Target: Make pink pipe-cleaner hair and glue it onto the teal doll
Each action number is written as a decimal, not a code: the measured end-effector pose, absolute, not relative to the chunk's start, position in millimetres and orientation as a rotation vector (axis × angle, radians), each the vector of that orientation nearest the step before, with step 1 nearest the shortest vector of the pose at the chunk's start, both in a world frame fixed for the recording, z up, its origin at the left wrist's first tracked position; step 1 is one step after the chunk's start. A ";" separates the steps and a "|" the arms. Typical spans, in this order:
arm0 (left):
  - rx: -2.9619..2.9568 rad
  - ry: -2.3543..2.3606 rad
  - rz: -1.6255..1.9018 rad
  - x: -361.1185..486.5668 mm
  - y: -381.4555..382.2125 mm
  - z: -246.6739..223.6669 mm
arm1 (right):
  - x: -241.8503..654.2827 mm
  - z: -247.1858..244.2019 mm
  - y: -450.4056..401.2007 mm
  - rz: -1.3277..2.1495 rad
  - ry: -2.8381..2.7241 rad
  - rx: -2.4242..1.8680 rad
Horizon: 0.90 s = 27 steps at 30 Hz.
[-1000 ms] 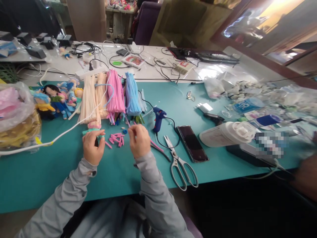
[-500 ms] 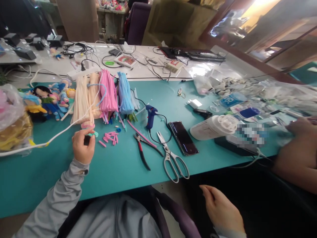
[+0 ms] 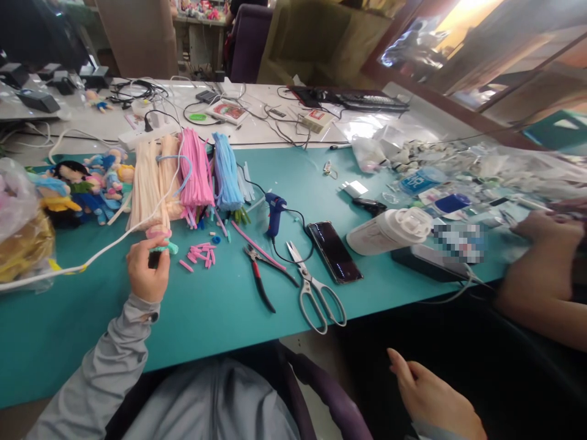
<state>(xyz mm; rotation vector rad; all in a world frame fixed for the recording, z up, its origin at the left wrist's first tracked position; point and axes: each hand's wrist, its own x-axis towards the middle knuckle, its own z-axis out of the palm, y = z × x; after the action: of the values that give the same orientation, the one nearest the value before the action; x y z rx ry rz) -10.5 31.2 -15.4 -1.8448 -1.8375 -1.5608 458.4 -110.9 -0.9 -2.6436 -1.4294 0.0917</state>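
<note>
Some fingers [image 3: 162, 267] of the left hand [image 3: 147, 273] pinch a green piece [image 3: 171, 247]; the right hand's [image 3: 436, 395] grip is unclear.

The pink-and-green pipe-cleaner piece [image 3: 160, 233] looks fuzzy and matt. The scissors [image 3: 306, 273] are smooth metal; the smartphone [image 3: 335, 252] has a glossy screen.

Worktop [image 3: 197, 324] teal green; far worktop [image 3: 252, 135] white. Held piece [image 3: 169, 247] pink above, mint green below. Cut bits [image 3: 200, 252] all pink, as is the long stem [image 3: 245, 236]. Bundles, left to right: peach-cream stems [image 3: 144, 177], bright pink stems [image 3: 196, 168], sky-blue stems [image 3: 227, 174]. Dolls [image 3: 82, 192] a mix of blue, yellow, green and black. Glue gun [image 3: 275, 214] navy. Pliers [image 3: 259, 284] with red and black on the handles. Scissors [image 3: 308, 278] silver-grey. Phone [image 3: 334, 251] black-screened. Bottle [image 3: 373, 233] white, its print too blurred to read. Sleeve [image 3: 114, 354] plain grey. Bagged stuff [image 3: 27, 250] gold. Chair back [image 3: 250, 43] purple.
</note>
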 end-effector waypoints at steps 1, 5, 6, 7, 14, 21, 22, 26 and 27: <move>-1.840 -1.845 -1.559 -10.0 31.0 -15.2 | 455.1 4.2 -109.2 0.100 -1.412 -2.646; -1.851 -1.869 -1.541 -6.4 29.5 -15.1 | 428.5 26.2 -100.5 -0.049 -1.454 -2.405; -1.867 -1.868 -1.529 -5.2 29.0 -15.2 | 417.3 30.7 -96.7 -0.082 -1.474 -2.322; -1.889 -1.862 -1.516 -3.9 28.5 -15.5 | 404.1 34.2 -91.9 -0.100 -1.494 -2.235; -1.972 -1.771 -1.451 1.2 26.7 -17.8 | 274.9 21.5 -32.9 0.326 -1.942 -1.628; -2.004 -1.709 -1.406 1.3 27.3 -19.0 | 175.5 3.8 24.6 0.443 -2.312 -1.578; -2.010 -1.723 -1.396 1.9 27.1 -19.0 | 168.4 4.7 30.1 0.454 -2.352 -1.610; -2.044 -1.774 -1.342 5.8 25.6 -19.0 | 153.8 10.6 44.0 0.472 -2.455 -1.694; -2.052 -1.767 -1.331 6.7 25.3 -19.0 | 152.2 11.6 45.8 0.472 -2.470 -1.704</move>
<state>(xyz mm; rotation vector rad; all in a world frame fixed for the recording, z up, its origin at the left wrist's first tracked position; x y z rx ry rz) 6.7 25.3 -19.0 -2.0524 -1.7667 -1.3313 152.2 45.8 11.6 -1.7035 -2.4699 0.4720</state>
